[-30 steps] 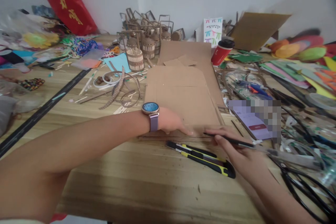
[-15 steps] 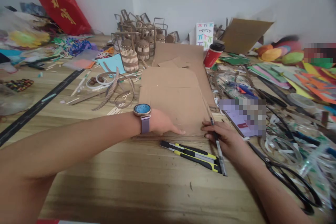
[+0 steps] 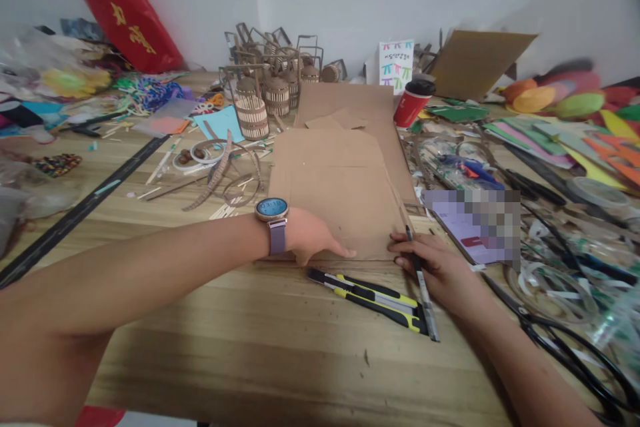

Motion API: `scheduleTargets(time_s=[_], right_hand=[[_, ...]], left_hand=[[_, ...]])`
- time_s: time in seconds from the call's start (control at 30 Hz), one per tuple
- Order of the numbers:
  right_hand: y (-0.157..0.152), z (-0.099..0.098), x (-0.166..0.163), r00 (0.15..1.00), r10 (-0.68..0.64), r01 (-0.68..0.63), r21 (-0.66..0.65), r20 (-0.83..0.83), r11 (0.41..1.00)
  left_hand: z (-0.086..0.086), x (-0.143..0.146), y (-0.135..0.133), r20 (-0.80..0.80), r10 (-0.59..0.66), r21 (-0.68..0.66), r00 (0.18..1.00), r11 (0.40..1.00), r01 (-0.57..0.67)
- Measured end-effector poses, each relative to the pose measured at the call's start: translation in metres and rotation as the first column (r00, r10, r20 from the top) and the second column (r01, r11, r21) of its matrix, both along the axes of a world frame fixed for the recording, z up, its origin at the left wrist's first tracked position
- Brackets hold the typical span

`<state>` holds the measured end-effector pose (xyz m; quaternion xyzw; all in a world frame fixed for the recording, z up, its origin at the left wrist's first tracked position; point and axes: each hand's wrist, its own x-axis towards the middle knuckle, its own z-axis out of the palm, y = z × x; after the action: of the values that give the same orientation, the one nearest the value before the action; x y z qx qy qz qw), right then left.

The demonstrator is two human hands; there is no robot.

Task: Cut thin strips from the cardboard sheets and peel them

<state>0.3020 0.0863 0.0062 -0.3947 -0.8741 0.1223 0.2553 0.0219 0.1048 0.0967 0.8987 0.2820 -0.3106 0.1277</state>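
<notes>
A sheet of brown cardboard [image 3: 330, 177] lies on the wooden table with one edge towards me. My left hand [image 3: 313, 235], with a watch [image 3: 273, 209] on its wrist, rests flat near that edge, thumb stretched out to the right; its other fingers are partly hidden. At the sheet's near right corner is my right hand [image 3: 430, 260], holding a pen [image 3: 424, 293] between its fingers. The fingertips touch or nearly touch the cardboard. Just in front of the sheet lies a yellow and black utility knife [image 3: 370, 297], which neither hand touches.
Further cardboard [image 3: 370, 100] lies behind the sheet, beside a red cup [image 3: 414, 105]. Several small bamboo lanterns [image 3: 253, 117] stand at the back. Black scissors [image 3: 565, 340], a phone [image 3: 467, 223] and coiled strips crowd the right. Rings of tape [image 3: 206, 150] lie to the left.
The view has shifted slightly, so the table's things appear a little further right. Both hands keep nearly the same place on the cardboard, and the pen stays in the right hand.
</notes>
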Motion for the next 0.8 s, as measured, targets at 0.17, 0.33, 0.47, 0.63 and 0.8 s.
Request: scheduleTargets(time_s=[0.17,0.33,0.47,0.63,0.8], right_hand=[[-0.0003,0.001,-0.0005,1.0,0.009,-0.009,-0.014,-0.003,1.0],[-0.0017,0.0026,-0.0017,1.0,-0.004,0.004,-0.047,-0.017,0.999],[-0.0028,0.0068,-0.0036,1.0,-0.011,0.009,-0.058,-0.024,0.998],[-0.0036,0.0095,-0.0043,1.0,-0.004,0.004,-0.052,0.007,0.999],[-0.0035,0.0082,-0.0038,1.0,-0.006,0.006,-0.024,-0.016,1.0]], left_hand=[[0.0032,0.0006,-0.0001,-0.008,0.009,0.007,1.0,1.0,-0.009],[0.0045,0.0014,0.0005,-0.006,0.008,0.011,1.0,1.0,-0.008],[0.0022,0.0007,0.0018,0.053,0.012,-0.004,0.999,1.0,-0.012],[0.0002,-0.0007,0.0022,0.101,0.051,-0.018,0.994,0.999,-0.05],[0.0024,0.0,0.001,0.067,0.02,0.003,0.998,1.0,-0.021]])
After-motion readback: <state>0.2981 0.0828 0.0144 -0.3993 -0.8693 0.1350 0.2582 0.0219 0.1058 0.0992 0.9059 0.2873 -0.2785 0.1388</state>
